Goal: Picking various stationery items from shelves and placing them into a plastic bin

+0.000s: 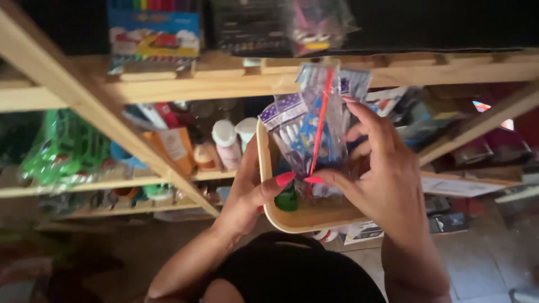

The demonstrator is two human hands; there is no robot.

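My left hand [247, 193]: it gripped the rim of the shallow round wooden tray with a cream wall [306, 221], thumb hooked over the edge and fingers closed beneath it, holding it up near my chest
Wooden tray: it felt stiff and light, I judged, safe to carry by the rim with one hand; a small green object [288, 201] lay inside, too blurred to name
My right hand [382, 179]: fingers were pinched shut on the bundle of clear plastic packets with blue and purple print and a red strip [314, 126], which stood upright in the tray
Plastic packets: thin, crinkly and slippery by my reckoning, light, likely to fan out; best held low, all squeezed together
Pale wooden shelf frame [224, 78]: it stood just beyond the tray
White-capped bottles [227, 143]: on the middle shelf, left of the tray
Green plastic-wrapped item [62, 148]: farther left
Colourful boxed set [154, 31]: on the top shelf
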